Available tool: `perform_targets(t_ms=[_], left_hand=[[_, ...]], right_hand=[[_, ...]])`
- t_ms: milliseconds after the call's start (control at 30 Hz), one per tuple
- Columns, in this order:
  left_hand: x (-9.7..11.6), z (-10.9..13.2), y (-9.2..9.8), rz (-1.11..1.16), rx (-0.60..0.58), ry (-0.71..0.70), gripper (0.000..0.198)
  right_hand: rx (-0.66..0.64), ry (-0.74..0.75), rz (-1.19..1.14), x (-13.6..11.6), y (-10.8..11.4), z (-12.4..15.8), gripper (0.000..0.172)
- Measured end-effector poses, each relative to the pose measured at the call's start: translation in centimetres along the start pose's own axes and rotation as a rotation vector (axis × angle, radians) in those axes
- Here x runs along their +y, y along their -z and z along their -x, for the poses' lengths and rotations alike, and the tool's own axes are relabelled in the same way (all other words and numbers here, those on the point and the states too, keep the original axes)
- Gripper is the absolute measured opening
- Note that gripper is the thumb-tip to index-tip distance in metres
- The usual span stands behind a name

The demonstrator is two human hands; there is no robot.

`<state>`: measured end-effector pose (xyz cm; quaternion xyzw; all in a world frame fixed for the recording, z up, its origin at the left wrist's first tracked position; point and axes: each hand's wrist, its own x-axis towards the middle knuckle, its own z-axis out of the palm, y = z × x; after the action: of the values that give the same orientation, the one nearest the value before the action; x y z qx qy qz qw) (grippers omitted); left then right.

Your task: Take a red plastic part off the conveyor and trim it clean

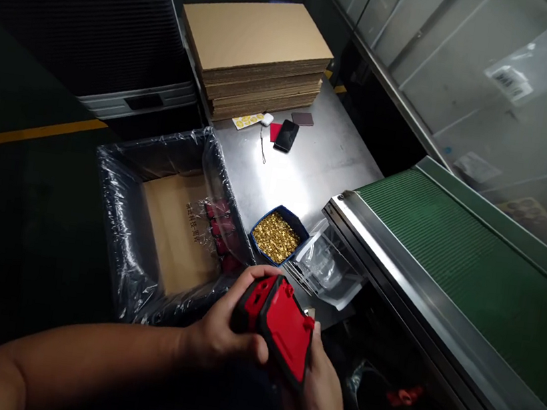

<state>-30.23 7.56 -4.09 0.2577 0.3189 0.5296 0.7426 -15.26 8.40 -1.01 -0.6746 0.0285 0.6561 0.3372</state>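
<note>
A red and black plastic housing [289, 335], box-shaped with small red lugs along one edge, is held up close to me, tilted. My left hand [224, 329] grips its left end, thumb on the near side and fingers over the top. From the right, my right hand [323, 396] is closed on the other side, its fingers partly hidden behind the housing. Just beyond my hands, a blue bin [254, 243] full of small brass-coloured parts stands on the metal table [243, 161]. Beside it lie clear plastic bags [328, 266] and thin metal rods [300, 277].
A crate lined with dark plastic [119, 211] stands left, holding a cardboard sheet [170, 225] and several red parts [223, 225]. Stacked cardboard [260, 35] and a black phone [286, 136] lie on the table's far part. A green conveyor belt [449, 248] runs along the right.
</note>
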Motion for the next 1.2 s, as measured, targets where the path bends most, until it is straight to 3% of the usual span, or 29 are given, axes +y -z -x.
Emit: perform_targets(t_ms=[100,167,200,267,333,400,467,567,633,700,800,900,1067,1200], left_hand=[[-2.0,0.3,0.4,-0.358,0.085,-0.343,0.108],[-2.7,0.8,0.8,-0.432,0.077,-0.394,0.114],[-2.7,1.0,1.0,-0.398,0.042,-0.338,0.109],[-2.2,1.3,1.5,-0.335,-0.004,-0.21,0.078],[-1.3,1.0,1.6,-0.379,0.067,-0.156,0.048],[-0.6,0.1,1.6,-0.43,0.128,-0.082,0.038],[-0.2,-0.9,1.3,-0.319,0.027,0.124,0.048],[-0.2,-1.8,1.0,0.069,-0.275,0.491,0.08],[-0.2,-1.9,0.8,0.199,-0.382,0.582,0.09],[0.0,-1.6,0.7,0.141,-0.421,0.544,0.096],[0.3,-1.3,0.6,-0.135,-0.364,0.349,0.1],[0.3,-1.4,0.5,-0.409,-0.269,0.105,0.107],[0.3,-1.8,0.6,-0.552,-0.321,-0.132,0.109],[0.4,-2.0,0.6,-0.617,-0.347,-0.206,0.108]], right_hand=[[0.02,-0.05,-0.223,-0.4,-1.7,0.5,0.031],[0.07,0.021,-0.284,-1.5,-1.8,0.5,0.025],[0.095,0.069,-0.296,-2.1,-1.6,0.4,0.024],[0.088,0.156,-0.275,-3.1,-0.8,0.1,0.025],[-0.026,0.206,-0.173,-3.4,0.0,-0.1,0.034],[-0.174,0.253,-0.011,-3.2,0.5,0.1,0.047],[-0.277,0.332,0.128,-2.8,0.6,0.5,0.05],[-0.365,0.418,0.222,-2.5,0.5,1.1,0.045],[-0.353,0.458,0.224,-2.8,0.6,0.9,0.044],[-0.25,0.52,0.162,-3.2,1.0,0.2,0.052],[-0.108,0.571,0.032,-3.2,2.0,-0.7,0.05],[-0.072,0.527,0.16,-2.3,3.1,-0.6,0.054],[-0.185,0.475,0.569,-1.0,4.0,1.1,0.08],[-0.222,0.49,0.614,-1.1,3.6,1.9,0.068]])
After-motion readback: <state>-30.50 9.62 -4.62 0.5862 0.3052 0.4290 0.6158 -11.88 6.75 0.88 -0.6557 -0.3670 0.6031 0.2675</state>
